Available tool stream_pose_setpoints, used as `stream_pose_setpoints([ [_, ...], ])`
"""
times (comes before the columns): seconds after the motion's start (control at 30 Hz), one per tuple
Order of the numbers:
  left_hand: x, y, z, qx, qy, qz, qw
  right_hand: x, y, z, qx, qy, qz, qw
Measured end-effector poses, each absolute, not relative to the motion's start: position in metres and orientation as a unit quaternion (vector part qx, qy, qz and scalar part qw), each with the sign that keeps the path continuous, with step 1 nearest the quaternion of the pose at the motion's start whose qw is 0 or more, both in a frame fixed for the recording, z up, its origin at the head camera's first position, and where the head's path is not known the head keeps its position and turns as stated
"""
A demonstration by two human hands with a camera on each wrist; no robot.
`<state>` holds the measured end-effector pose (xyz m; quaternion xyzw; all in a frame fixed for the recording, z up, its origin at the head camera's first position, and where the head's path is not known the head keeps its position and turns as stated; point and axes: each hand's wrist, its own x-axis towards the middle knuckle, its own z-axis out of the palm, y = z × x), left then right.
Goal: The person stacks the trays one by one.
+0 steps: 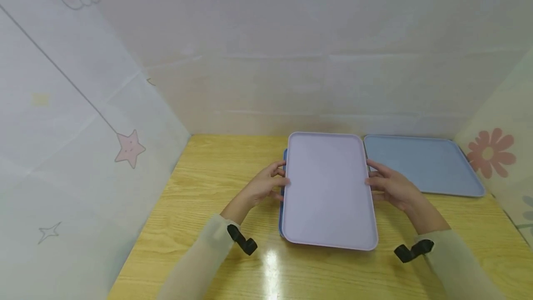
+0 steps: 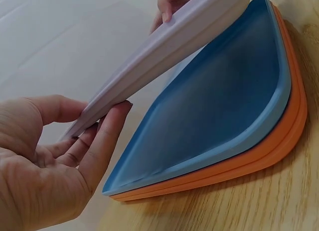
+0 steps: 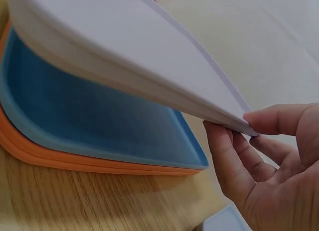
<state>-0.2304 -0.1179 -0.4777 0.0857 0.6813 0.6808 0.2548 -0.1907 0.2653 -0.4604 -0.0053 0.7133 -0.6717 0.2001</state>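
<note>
A pale lavender tray (image 1: 329, 189) is held above a stack of trays, one long side in each hand. My left hand (image 1: 264, 186) pinches its left edge, thumb on the rim and fingers underneath. On the opposite edge my right hand (image 1: 393, 186) grips the same way. The wrist views show a gap between the lavender tray and the blue tray (image 2: 224, 86) below it. That blue tray lies on orange trays (image 2: 269, 159), whose layered edges stick out under it. From the head view, the lavender tray hides most of this stack.
To the right, a grey-blue tray (image 1: 424, 165) lies flat on the wooden table (image 1: 208, 175), near the back. A pale cloth wall (image 1: 266, 87) rises behind the table, with printed cloth at both sides. Each wrist wears a black strap mount (image 1: 243, 240).
</note>
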Motion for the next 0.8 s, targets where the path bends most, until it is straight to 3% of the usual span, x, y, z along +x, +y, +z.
stream_pose_setpoints([
  [0.8, -0.249, -0.122, -0.488, 0.032, 0.688, 0.671, 0.275, -0.215, 0.261, -0.468, 0.013, 0.712, -0.660, 0.237],
])
